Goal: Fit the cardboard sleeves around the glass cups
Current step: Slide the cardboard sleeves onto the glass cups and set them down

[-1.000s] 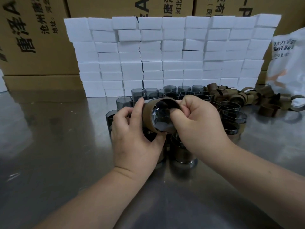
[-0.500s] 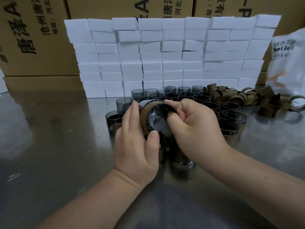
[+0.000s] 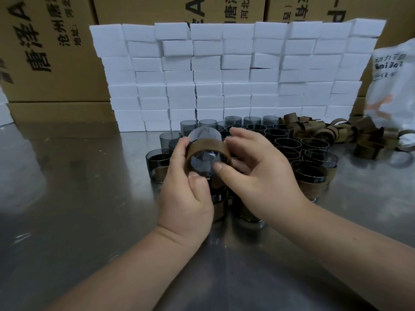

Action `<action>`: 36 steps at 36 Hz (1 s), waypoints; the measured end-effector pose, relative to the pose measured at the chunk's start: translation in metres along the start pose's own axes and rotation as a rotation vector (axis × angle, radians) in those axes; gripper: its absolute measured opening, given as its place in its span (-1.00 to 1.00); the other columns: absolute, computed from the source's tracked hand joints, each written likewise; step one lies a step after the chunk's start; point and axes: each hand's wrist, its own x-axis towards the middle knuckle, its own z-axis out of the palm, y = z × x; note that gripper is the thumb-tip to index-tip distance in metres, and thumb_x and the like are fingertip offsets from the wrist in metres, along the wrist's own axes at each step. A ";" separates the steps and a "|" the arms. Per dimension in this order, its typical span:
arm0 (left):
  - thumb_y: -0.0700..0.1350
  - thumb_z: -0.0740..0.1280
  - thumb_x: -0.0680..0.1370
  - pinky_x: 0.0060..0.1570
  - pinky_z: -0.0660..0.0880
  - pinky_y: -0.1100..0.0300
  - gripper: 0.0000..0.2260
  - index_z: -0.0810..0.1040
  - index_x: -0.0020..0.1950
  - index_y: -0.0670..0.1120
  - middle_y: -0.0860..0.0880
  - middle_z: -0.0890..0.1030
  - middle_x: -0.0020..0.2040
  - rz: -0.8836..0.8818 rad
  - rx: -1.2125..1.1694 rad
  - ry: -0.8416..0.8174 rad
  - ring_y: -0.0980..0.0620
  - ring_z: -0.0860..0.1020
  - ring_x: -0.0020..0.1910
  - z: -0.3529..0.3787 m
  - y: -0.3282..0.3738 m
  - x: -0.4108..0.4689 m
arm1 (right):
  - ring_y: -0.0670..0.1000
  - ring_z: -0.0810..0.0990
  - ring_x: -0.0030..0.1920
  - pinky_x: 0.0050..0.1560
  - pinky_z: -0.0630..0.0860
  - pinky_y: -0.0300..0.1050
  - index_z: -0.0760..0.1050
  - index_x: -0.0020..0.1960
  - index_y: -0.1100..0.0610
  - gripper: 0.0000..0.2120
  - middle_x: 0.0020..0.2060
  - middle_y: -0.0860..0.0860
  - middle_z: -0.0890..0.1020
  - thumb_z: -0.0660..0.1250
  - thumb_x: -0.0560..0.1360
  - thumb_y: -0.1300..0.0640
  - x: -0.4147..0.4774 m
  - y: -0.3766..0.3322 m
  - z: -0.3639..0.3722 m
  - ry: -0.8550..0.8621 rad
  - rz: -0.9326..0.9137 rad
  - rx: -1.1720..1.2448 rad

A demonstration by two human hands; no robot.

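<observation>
The left hand [image 3: 186, 194] curls round the cardboard sleeve [image 3: 203, 147], thumb under its rim. The right hand [image 3: 260, 176] clasps the glass cup [image 3: 205, 134] from the other side, thumb on its near end. The cup is held tilted, banded by the sleeve, above the other cups [image 3: 289, 142] crowding the steel table [image 3: 78, 198]. Loose sleeves [image 3: 370, 140] are heaped to the right, before white foam blocks [image 3: 224, 75].

The cup [image 3: 204, 134] gripped in the left hand [image 3: 186, 198] is smoky grey glass, clear and glossy. The sleeve [image 3: 206, 146] round it, pinched by the right hand [image 3: 258, 176], is matt brown cardboard. Under both hands the desk [image 3: 67, 198] is smooth, softly shining metal. Beyond them stand matt white foam blocks [image 3: 224, 75] and brown cardboard boxes [image 3: 56, 52]; far right, a glossy, crinkled plastic bag [image 3: 395, 86].
</observation>
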 end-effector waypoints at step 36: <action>-0.05 0.05 0.52 -0.01 0.20 0.67 -0.53 0.39 0.35 -0.23 0.35 0.39 -0.01 0.054 -0.091 0.036 0.67 0.30 -0.03 0.001 -0.009 0.001 | -0.23 0.16 0.44 0.42 0.24 -0.08 0.06 0.26 -0.48 -0.24 0.49 -0.20 0.08 0.36 0.17 -0.19 0.007 0.003 -0.009 -0.289 -0.011 -0.150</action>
